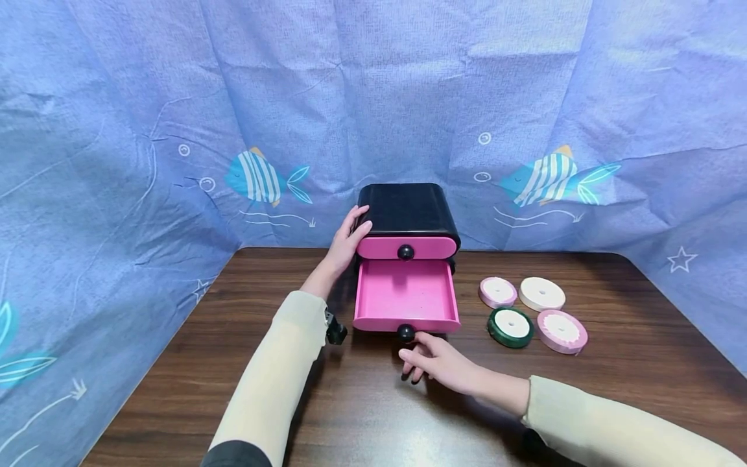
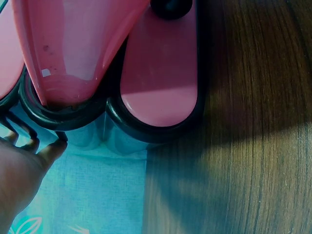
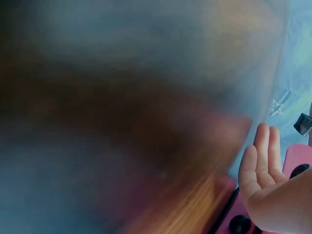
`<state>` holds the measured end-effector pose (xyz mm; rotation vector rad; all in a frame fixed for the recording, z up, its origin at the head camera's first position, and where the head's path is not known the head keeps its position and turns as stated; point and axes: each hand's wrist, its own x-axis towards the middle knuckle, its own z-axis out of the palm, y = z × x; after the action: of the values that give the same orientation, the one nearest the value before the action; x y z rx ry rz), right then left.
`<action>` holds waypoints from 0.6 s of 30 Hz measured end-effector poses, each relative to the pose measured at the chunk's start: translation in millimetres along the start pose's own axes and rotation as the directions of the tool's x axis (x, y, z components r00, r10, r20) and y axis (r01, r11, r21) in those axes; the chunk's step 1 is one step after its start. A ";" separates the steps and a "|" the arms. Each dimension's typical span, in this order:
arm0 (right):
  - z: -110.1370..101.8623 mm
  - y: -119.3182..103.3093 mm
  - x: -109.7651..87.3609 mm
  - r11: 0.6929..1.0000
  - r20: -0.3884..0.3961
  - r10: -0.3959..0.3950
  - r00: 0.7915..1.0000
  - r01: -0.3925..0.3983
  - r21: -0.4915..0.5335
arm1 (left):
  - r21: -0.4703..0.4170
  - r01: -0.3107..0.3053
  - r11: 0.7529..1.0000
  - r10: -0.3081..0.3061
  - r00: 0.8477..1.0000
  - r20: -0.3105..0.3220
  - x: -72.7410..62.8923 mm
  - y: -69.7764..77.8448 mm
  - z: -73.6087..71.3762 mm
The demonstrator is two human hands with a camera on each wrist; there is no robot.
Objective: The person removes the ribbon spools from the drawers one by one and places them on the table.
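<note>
A small black cabinet (image 1: 408, 207) with pink drawers stands at the back of the table. Its top drawer (image 1: 373, 247) is closed, while the drawer (image 1: 405, 292) beneath is pulled well out, with a bare pink floor. My left hand (image 1: 345, 241) rests against the cabinet's upper left side, fingers extended; in the left wrist view the fingertips (image 2: 58, 144) lie at the black casing. Just in front of the pulled-out drawer, my right hand (image 1: 440, 363) has its index fingertip right at the round black knob (image 1: 406, 333), thumb apart. The right wrist view shows fairly straight fingers.
Several ribbon spools lie on the right of the wooden table (image 1: 233, 363): a pale pink one (image 1: 498, 292), a white one (image 1: 541, 294), a dark green one (image 1: 511, 326) and a pink one (image 1: 562, 331). A blue fish-patterned cloth (image 1: 403, 97) hangs behind the cabinet.
</note>
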<state>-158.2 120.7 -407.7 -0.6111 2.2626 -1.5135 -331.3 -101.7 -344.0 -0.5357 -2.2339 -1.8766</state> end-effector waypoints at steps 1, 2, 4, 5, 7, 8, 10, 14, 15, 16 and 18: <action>0.8 -0.3 1.6 1.000 -0.010 0.004 1.000 -0.004 0.005 | -0.002 0.002 1.000 -0.002 1.000 0.004 0.1 0.1 -0.7; 1.8 -1.5 2.9 1.000 -0.020 0.010 1.000 -0.010 0.010 | -0.007 0.006 1.000 -0.006 1.000 0.009 0.1 0.5 -1.5; 4.1 -2.7 4.9 0.999 -0.044 0.024 0.999 -0.023 0.023 | -0.019 0.014 1.000 -0.013 1.000 0.022 -0.6 2.0 -2.9; 5.3 -3.2 5.6 0.999 -0.055 0.030 0.998 -0.028 0.034 | -0.026 0.018 0.999 -0.018 0.999 0.028 -1.1 3.3 -3.4; 7.8 -3.6 7.2 0.998 -0.081 0.036 0.996 -0.033 0.048 | -0.033 0.025 0.999 -0.024 0.999 0.036 -4.0 10.3 -4.1; 8.8 -4.4 7.9 0.998 -0.094 0.044 0.995 -0.039 0.057 | -0.031 0.027 0.999 -0.026 0.999 0.038 -6.0 14.7 -4.2; 10.4 -4.9 9.2 0.996 -0.119 0.054 0.991 -0.045 0.077 | -0.018 0.029 0.999 -0.029 0.999 0.041 -10.1 23.8 -4.3; 12.1 -5.0 10.7 0.993 -0.154 0.069 0.986 -0.054 0.100 | 0.005 0.027 1.000 -0.027 0.999 0.041 -16.2 35.7 -3.0; 12.2 -4.9 10.8 0.994 -0.159 0.070 0.985 -0.055 0.100 | 0.007 0.026 1.000 -0.026 0.999 0.041 -17.0 36.6 -2.7; 12.3 -4.6 11.0 0.994 -0.162 0.071 0.984 -0.056 0.096 | 0.007 0.027 1.000 -0.027 0.999 0.041 -17.3 37.0 -2.7; 12.4 -4.9 11.2 0.994 -0.169 0.073 0.983 -0.058 0.094 | 0.005 0.024 1.000 -0.024 0.999 0.042 -18.1 37.7 -2.3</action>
<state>-160.6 103.5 -408.3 -0.3895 2.3004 -1.6819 -300.6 -101.5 -315.6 -0.5552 -2.2809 -1.8882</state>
